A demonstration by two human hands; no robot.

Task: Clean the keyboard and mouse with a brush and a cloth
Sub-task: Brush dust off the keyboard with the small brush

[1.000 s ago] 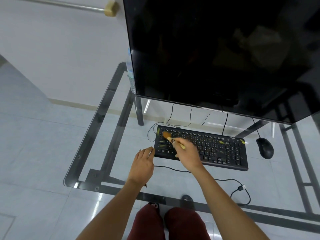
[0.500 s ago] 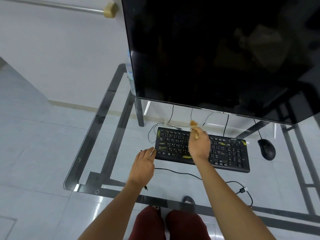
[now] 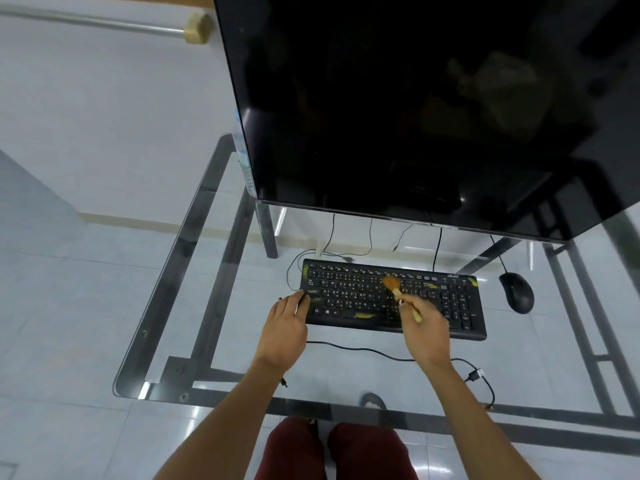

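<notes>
A black keyboard (image 3: 349, 295) lies on the glass desk, with yellow flecks scattered over its keys. My right hand (image 3: 426, 332) holds a small wooden-handled brush (image 3: 398, 292); its orange bristles rest on the middle keys of the upper rows. My left hand (image 3: 284, 329) presses against the keyboard's left front corner, fingers on its edge. A black mouse (image 3: 516, 292) sits to the right of the keyboard, untouched. No cloth is in view.
A large dark monitor (image 3: 415, 109) rises right behind the keyboard. Thin cables (image 3: 367, 350) run across the glass desk (image 3: 194, 306) in front of and behind the keyboard, one ending in a USB plug at the right. My knees show below the desk's front edge.
The brush swept from the keyboard's left end up past its top edge, then came back down onto the middle keys. My left hand stayed at the left corner.
</notes>
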